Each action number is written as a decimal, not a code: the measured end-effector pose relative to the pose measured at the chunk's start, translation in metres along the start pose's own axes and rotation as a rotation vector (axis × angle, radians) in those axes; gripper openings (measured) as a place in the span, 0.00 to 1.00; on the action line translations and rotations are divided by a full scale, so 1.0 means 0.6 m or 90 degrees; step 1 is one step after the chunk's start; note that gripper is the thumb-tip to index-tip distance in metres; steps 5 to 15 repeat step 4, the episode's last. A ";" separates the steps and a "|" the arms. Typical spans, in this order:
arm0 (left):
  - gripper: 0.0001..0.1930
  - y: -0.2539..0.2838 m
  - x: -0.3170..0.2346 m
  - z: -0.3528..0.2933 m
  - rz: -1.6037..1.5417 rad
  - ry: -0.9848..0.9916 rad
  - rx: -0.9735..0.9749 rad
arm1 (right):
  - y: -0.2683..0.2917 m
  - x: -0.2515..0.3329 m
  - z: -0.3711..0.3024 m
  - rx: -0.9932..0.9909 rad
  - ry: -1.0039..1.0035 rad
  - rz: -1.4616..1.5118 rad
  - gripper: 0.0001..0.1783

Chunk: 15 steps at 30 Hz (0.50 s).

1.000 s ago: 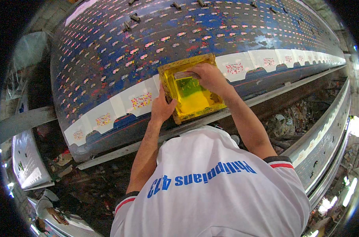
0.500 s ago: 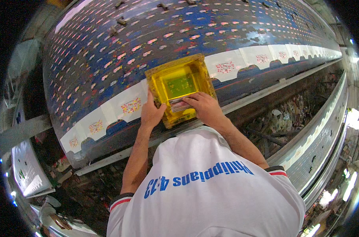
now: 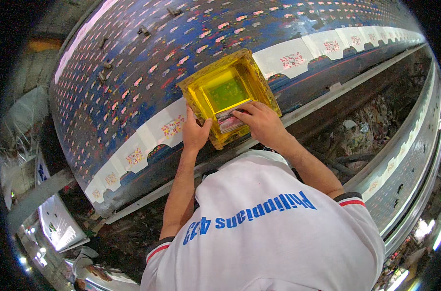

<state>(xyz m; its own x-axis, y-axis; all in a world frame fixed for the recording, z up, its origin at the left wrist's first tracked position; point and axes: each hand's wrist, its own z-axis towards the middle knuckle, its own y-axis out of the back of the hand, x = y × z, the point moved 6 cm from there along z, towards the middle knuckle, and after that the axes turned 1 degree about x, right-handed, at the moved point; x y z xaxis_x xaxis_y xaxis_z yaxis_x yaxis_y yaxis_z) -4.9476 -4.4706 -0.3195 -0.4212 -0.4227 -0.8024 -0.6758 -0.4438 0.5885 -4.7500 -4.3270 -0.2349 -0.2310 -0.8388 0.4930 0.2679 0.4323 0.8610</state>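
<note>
A yellow screen-printing frame point(image 3: 267, 83) with ink-smeared edges lies over the row of white fabric pieces point(image 3: 284, 49) along the near edge of a long table. My left hand point(image 3: 196, 132) grips the frame's left side, thumb over the near corner. Inside the frame, my right hand point(image 3: 266, 125) is closed on a squeegee point(image 3: 227, 122), a flat strip stained pink and grey, at the near end of the mesh. Beyond it the mesh window point(image 3: 225, 91) looks greenish yellow. The fabric under the frame is mostly hidden.
The long table point(image 3: 128, 72) is dark blue and grey, spotted with pale ink marks; small dark clips lie on it. A metal rail point(image 3: 322, 94) runs along its near edge. To the right stands another long table point(image 3: 400, 184) with white pieces. A plastic sheet point(image 3: 24, 114) hangs at the left.
The view has turned and shifted, so the table and frame appear more tilted. Both hands keep their places on the frame and the squeegee, which stays at the near end.
</note>
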 end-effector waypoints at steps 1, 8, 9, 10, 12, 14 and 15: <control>0.52 -0.014 -0.011 0.005 0.011 0.036 0.018 | -0.002 -0.018 -0.007 0.007 -0.004 0.014 0.29; 0.52 -0.046 -0.018 0.019 0.011 0.016 0.004 | -0.019 -0.053 -0.016 0.026 0.015 0.016 0.32; 0.52 -0.046 -0.018 0.019 0.011 0.016 0.004 | -0.019 -0.053 -0.016 0.026 0.015 0.016 0.32; 0.52 -0.046 -0.018 0.019 0.011 0.016 0.004 | -0.019 -0.053 -0.016 0.026 0.015 0.016 0.32; 0.52 -0.046 -0.018 0.019 0.011 0.016 0.004 | -0.019 -0.053 -0.016 0.026 0.015 0.016 0.32; 0.52 -0.046 -0.018 0.019 0.011 0.016 0.004 | -0.019 -0.053 -0.016 0.026 0.015 0.016 0.32; 0.52 -0.046 -0.018 0.019 0.011 0.016 0.004 | -0.019 -0.053 -0.016 0.026 0.015 0.016 0.32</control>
